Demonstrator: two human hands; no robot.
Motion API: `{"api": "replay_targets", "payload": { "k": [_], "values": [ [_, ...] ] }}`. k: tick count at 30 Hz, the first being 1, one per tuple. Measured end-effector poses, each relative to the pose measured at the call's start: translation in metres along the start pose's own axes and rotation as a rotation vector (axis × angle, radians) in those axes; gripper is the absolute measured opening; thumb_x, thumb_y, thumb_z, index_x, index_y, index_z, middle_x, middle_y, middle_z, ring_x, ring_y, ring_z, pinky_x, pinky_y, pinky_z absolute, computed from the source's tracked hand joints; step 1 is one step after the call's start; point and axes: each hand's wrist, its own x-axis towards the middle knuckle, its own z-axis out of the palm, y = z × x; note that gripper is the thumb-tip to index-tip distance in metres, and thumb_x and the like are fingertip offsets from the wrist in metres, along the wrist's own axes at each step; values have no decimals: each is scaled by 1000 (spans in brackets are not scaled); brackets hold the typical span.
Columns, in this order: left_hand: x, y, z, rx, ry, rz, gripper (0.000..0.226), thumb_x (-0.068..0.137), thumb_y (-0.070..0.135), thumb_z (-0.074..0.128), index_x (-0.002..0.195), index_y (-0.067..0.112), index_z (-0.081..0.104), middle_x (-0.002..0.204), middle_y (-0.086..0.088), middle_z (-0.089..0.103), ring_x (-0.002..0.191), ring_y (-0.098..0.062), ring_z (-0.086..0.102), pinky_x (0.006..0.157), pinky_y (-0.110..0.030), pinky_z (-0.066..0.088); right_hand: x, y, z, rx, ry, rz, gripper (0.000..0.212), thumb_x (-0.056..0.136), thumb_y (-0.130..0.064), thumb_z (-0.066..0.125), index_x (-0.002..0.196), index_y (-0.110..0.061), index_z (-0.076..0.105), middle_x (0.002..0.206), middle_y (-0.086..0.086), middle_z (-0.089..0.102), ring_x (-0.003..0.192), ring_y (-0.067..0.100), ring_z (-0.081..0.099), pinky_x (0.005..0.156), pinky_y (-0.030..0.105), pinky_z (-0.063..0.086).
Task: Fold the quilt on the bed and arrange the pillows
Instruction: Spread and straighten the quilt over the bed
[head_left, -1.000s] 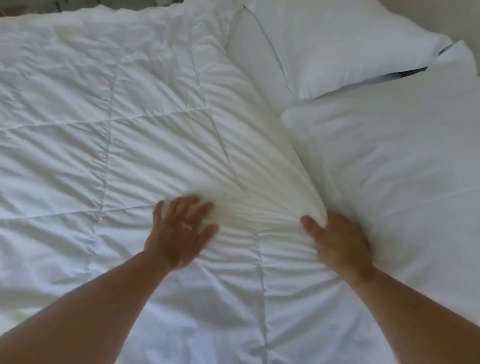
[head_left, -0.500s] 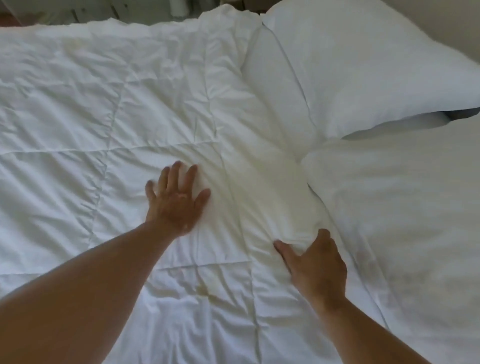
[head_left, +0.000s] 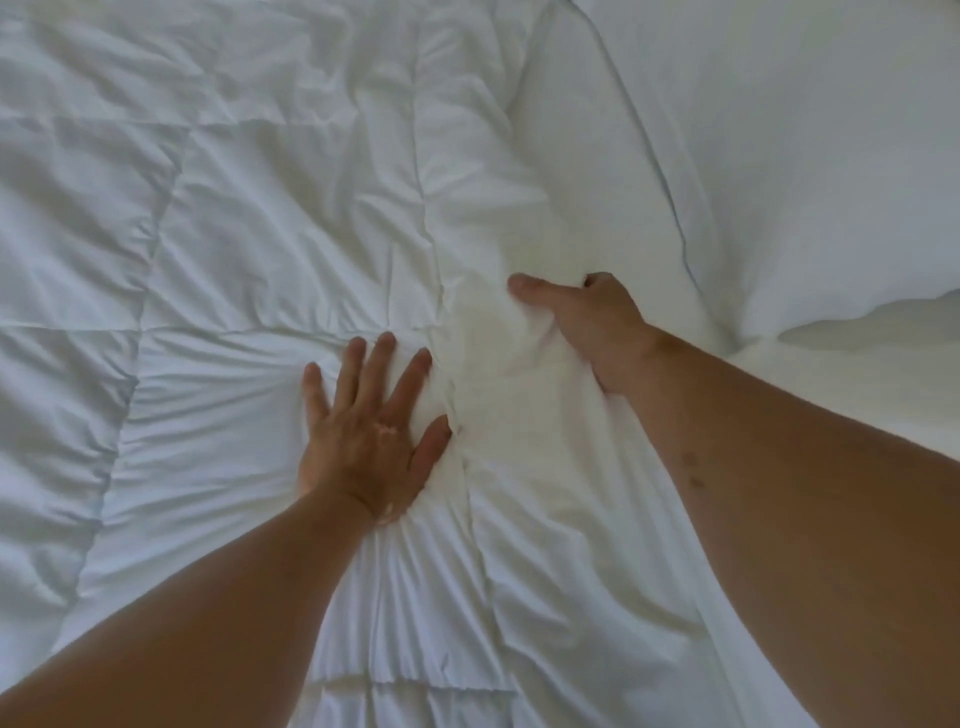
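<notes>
Quilt: the white stitched quilt (head_left: 260, 234) lies spread over the bed and fills the left and middle of the view; its right edge runs beside the pillows.
Quilt surface: sewn into large squares. Creases fan out from under both hands, and a raised ridge of cloth stands between them.
Left hand: the left hand (head_left: 371, 431) lies palm down on the quilt, just left of the ridge.
Left fingers: straight and spread wide, pressing flat on the cloth and holding nothing; the thumb touches the foot of the ridge.
Right hand: the right hand (head_left: 592, 327) sits at the quilt's right edge, close to the pillows, with cloth bunched against its palm.
Right fingers: the thumb lies stretched out to the left over the top of the quilt. The other fingers curl down into the cloth and are mostly hidden, so the hand grips a fold of the quilt.
Far pillow: a white pillow (head_left: 779, 156) lies at the upper right, its long edge touching the quilt.
Near pillow: a second white pillow (head_left: 883, 379) lies below it, partly tucked under its corner and partly covered by the right forearm.
Forearms: both are bare and reach in from the lower edge of the view.
</notes>
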Motion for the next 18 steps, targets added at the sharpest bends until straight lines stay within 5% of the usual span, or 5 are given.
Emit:
{"api": "replay_targets", "payload": {
  "k": [4, 8, 11, 16, 18],
  "values": [
    [3, -1, -2, -29, -17, -11, 76, 86, 72, -13, 154, 39, -11, 168, -1, -5, 154, -26, -9, 120, -61, 0, 17, -2, -9, -392, 162, -229, 71, 73, -45, 84, 129, -18, 52, 110, -2, 61, 99, 18, 60, 90, 27, 49],
    [2, -3, -2, -47, 0, -2, 74, 90, 73, -5, 156, 40, -3, 168, 1, 1, 155, -25, -3, 121, -61, 3, 16, 23, -56, -494, 502, -269, 31, 91, -29, 63, 119, -20, 52, 92, 11, 67, 93, 35, 66, 79, 37, 49],
    [1, -2, -6, -58, 4, -2, 75, 91, 74, 0, 157, 39, 8, 168, 0, 11, 155, -26, 5, 121, -61, 6, 17, 58, -47, -816, 482, -314, 27, 101, -30, 47, 123, -15, 52, 104, 14, 67, 97, 39, 64, 77, 41, 47],
    [29, -7, -36, -138, 107, -3, 64, 91, 71, 20, 141, 40, 45, 147, -1, 43, 135, -29, 40, 113, -56, 23, 30, 81, -34, -1061, 563, -486, 25, 103, -23, 39, 113, -2, 51, 88, 15, 59, 57, 38, 60, 49, 34, 39],
    [76, -15, -51, -133, 152, -13, 65, 93, 68, 18, 149, 39, 31, 156, -4, 32, 142, -30, 31, 115, -56, 19, 31, 82, -33, -1084, 559, -486, 18, 101, -18, 45, 106, -2, 52, 82, 15, 57, 49, 36, 57, 46, 32, 37]
  ]
}}
